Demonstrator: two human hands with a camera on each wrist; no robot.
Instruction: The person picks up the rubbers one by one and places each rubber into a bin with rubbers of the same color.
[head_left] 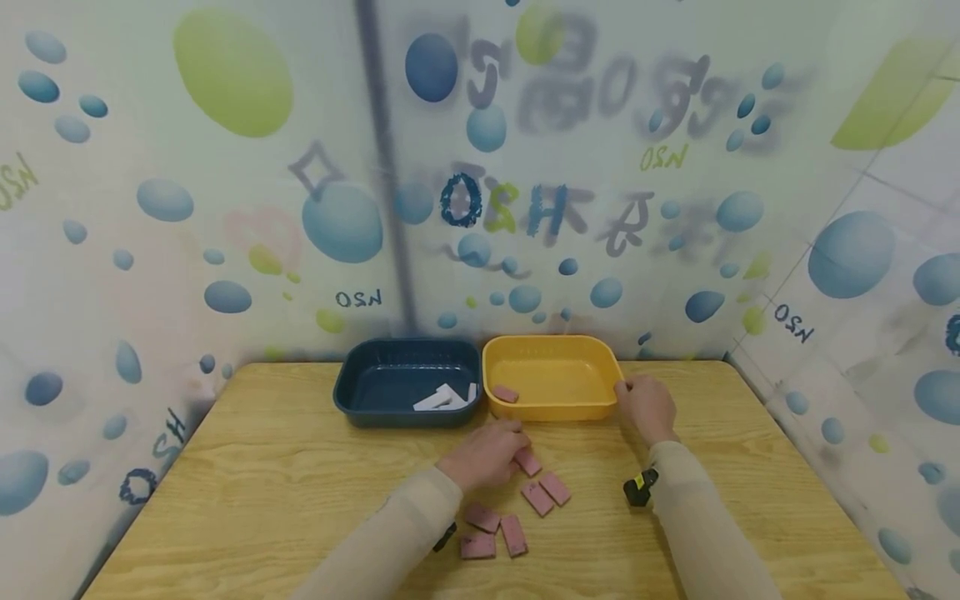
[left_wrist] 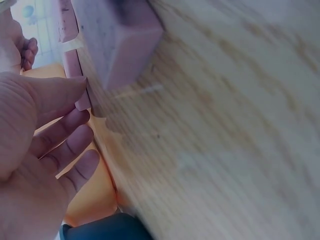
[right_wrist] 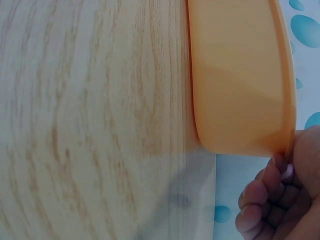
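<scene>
My left hand (head_left: 487,452) reaches over the table in front of the two bins. Its thumb and fingertips pinch a small pink rectangular block (head_left: 528,462), whose edge shows beside the thumb in the left wrist view; the other fingers are bent below it. To the right, my right hand (head_left: 648,407) grips the right-hand rim of a yellow plastic bin (head_left: 555,412), thumb against curled fingers at the corner in the right wrist view. One pink block (head_left: 506,393) lies inside this bin, at its left end.
A dark blue bin (head_left: 408,419) stands against the yellow one's left side, with several white blocks (head_left: 432,402) in it. Loose pink blocks (head_left: 513,535) lie on the wooden table (head_left: 285,500) nearer me. Behind the table rises a patterned wall (head_left: 465,275).
</scene>
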